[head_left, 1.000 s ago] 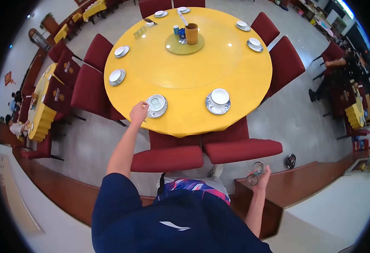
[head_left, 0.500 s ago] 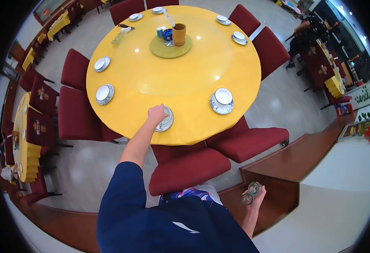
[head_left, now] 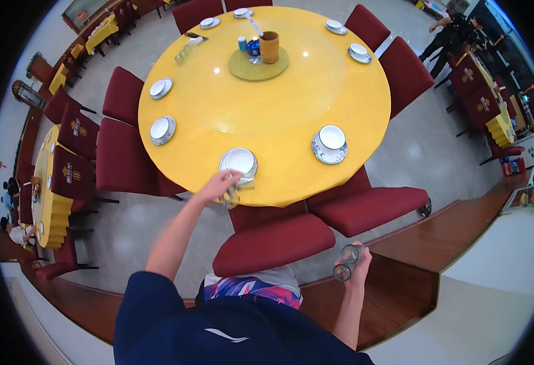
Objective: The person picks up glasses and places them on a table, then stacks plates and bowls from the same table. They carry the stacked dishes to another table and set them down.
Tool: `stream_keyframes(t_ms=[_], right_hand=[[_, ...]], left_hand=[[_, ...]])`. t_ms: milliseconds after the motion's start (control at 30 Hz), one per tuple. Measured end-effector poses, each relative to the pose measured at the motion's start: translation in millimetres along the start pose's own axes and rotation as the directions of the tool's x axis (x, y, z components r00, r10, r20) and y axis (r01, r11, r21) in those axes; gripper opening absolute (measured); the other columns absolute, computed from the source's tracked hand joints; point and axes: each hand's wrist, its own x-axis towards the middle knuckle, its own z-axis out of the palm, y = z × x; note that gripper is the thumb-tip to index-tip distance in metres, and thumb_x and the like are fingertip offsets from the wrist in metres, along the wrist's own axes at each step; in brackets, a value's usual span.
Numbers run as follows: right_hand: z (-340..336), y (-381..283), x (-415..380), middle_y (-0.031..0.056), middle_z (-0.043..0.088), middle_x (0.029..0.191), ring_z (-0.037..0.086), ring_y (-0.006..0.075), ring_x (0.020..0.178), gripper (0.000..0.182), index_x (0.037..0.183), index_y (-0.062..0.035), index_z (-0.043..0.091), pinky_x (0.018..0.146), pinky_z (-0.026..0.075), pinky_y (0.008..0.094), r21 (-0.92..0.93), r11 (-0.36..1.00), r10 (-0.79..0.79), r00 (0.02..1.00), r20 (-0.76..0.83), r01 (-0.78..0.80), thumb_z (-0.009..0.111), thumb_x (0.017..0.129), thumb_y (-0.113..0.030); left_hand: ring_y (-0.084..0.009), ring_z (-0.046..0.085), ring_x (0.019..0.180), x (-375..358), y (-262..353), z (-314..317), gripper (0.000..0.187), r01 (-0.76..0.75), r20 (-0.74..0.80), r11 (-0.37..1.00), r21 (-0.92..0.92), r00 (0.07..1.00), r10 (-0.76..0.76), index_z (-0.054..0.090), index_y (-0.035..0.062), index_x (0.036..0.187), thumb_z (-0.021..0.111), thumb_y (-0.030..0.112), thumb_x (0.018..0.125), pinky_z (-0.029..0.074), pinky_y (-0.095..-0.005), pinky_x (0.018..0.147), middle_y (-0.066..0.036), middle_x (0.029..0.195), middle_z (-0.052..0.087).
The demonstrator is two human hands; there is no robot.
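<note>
My left hand is closed on a clear drinking glass, held at the near edge of the round table. Just beyond it, a white bowl sits on a patterned saucer, which the hand and glass partly cover. Low on the right side, my right hand grips two clear glasses side by side, their round openings facing the camera. To the right of the near setting stands another white bowl on its saucer.
The yellow-covered table carries more bowl settings around its rim. A brown wooden holder stands on the green centre disc. Red chairs line the near side. A person in black stands at the upper right.
My left hand has drawn back from the near bowl toward me, bringing a glass past the table edge. My right hand has risen slightly with its two glasses. The camera view has shifted.
</note>
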Motion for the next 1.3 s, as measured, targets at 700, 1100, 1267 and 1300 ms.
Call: stream_keyframes(t_ms=[700,1100,1267,1300], right_hand=[[312.4,297.4,-204.9,0.0090,0.060,0.078,0.059,0.0188,0.069,0.042,0.108,-0.0076,0.052,0.060,0.053,0.0331,-0.429,0.892,0.416,0.638,0.648,-0.146,0.042,0.095,-0.046],[479.6,397.5,-223.3,0.0079,0.057,0.074,0.058,0.0194,0.068,0.043,0.106,-0.0069,0.052,0.061,0.052,0.0373,-0.627,0.770,0.583,0.529,0.617,-0.118,0.041,0.094,-0.047],[549.9,445.9,-198.4,0.0077,0.058,0.078,0.059,0.0184,0.071,0.042,0.105,-0.0051,0.053,0.065,0.052,0.0357,-0.598,0.790,0.577,0.493,0.652,-0.135,0.040,0.094,-0.044],[564.0,460.0,-192.2,0.0071,0.059,0.080,0.060,0.0175,0.072,0.042,0.103,-0.0048,0.054,0.067,0.052,0.0337,-0.565,0.815,0.547,0.495,0.675,-0.130,0.041,0.094,-0.044]], left_hand=[[-0.0148,0.058,0.102,-287.3,-216.7,-170.1,0.037,-0.066,0.384,0.769,-0.636,0.837,0.390,0.055,0.0004,0.126,0.049,0.023,0.098,0.047,-0.0285,0.087,-0.008,0.119,0.060],[-0.0130,0.054,0.110,-318.9,-278.6,-330.3,0.032,-0.190,0.105,0.743,-0.642,0.938,0.330,0.056,-0.0002,0.126,0.049,0.013,0.097,0.042,-0.0283,0.097,-0.007,0.122,0.059],[-0.0118,0.056,0.106,-293.1,-294.2,-414.9,0.033,-0.193,0.088,0.764,-0.615,0.947,0.310,0.056,0.0005,0.127,0.050,0.011,0.096,0.043,-0.0271,0.095,-0.007,0.119,0.062],[-0.0117,0.056,0.106,-288.1,-295.5,-433.6,0.034,-0.196,0.097,0.786,-0.586,0.946,0.308,0.056,0.0006,0.128,0.050,0.012,0.096,0.043,-0.0267,0.094,-0.007,0.120,0.061]])
